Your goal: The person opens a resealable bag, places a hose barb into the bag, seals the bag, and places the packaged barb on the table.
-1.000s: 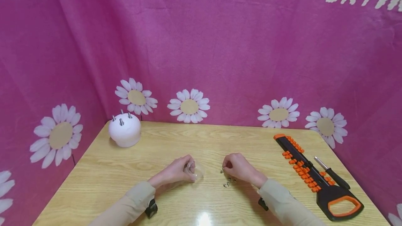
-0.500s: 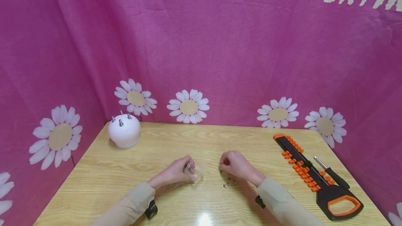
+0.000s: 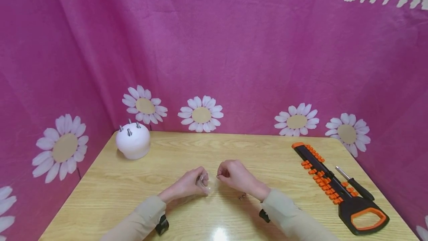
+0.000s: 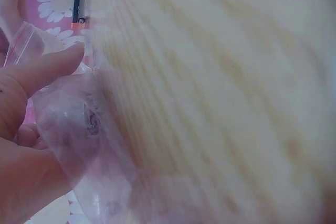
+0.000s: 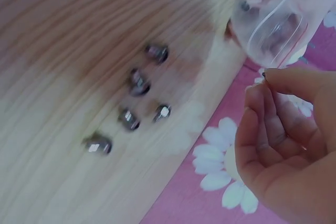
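My left hand (image 3: 188,185) holds up a clear zip-top bag (image 5: 273,32) by its side, its mouth spread and facing my right hand (image 3: 236,176). In the left wrist view the thumb lies along the plastic, and a small metal piece (image 4: 92,119) shows through it. Between thumb and forefinger my right hand pinches a tiny dark metal piece (image 5: 264,75), mostly hidden by the fingertips; it looks like a small screw. These fingertips are close to the bag's mouth. Several short metal screws (image 5: 138,82) lie loose on the wooden table (image 3: 220,148), below the right hand.
A white rounded object (image 3: 133,142) with upright metal posts stands at the back left. Along the right side lies a black holder with orange clips (image 3: 321,181), and a black-handled screwdriver (image 3: 361,189) beside it. A pink flowered cloth (image 3: 240,66) hangs behind the table.
My right hand has lifted from the loose screws and moved left to the bag, a small metal piece between its fingertips. My left hand and the bag have stayed almost still.
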Demonstrator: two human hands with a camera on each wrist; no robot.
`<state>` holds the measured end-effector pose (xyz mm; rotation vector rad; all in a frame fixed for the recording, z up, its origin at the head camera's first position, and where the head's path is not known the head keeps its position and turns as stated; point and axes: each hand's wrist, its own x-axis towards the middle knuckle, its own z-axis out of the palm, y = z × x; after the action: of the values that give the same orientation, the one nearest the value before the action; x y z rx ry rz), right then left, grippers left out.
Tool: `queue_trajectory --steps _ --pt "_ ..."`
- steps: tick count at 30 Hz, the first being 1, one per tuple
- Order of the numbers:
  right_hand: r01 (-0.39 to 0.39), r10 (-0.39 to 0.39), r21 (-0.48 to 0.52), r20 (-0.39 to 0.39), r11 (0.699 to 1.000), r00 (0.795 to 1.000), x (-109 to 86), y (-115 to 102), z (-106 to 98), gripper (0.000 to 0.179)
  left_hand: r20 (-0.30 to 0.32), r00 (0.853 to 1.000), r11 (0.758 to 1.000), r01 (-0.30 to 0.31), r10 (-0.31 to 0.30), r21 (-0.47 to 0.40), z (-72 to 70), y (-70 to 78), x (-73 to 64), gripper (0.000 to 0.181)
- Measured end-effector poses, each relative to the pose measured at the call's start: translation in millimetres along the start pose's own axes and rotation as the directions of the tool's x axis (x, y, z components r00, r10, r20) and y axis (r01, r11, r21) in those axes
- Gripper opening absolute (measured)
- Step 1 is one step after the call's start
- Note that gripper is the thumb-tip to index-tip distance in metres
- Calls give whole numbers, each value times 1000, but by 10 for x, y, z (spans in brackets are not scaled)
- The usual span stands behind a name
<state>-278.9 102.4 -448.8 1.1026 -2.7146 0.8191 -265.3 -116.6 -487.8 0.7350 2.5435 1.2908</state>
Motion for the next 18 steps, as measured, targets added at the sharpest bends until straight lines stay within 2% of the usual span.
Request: queue_trajectory --steps 5,9,13,18 --pt "9 -10 44 15 999 1000 40 -87 33 6 5 1000 1000 -6 6 -1 -7 2 7 38" --pt "13 -15 68 20 998 1000 29 -68 27 5 6 1000 1000 -10 10 -1 -8 -7 15 38" --pt "-14 13 61 25 998 1000 -21 48 -7 5 3 1000 1000 -3 3 -2 -5 -9 13 38" --pt "-89 84 65 77 994 993 -160 272 -112 7 -3 1000 1000 6 -6 -3 1 -4 14 38"
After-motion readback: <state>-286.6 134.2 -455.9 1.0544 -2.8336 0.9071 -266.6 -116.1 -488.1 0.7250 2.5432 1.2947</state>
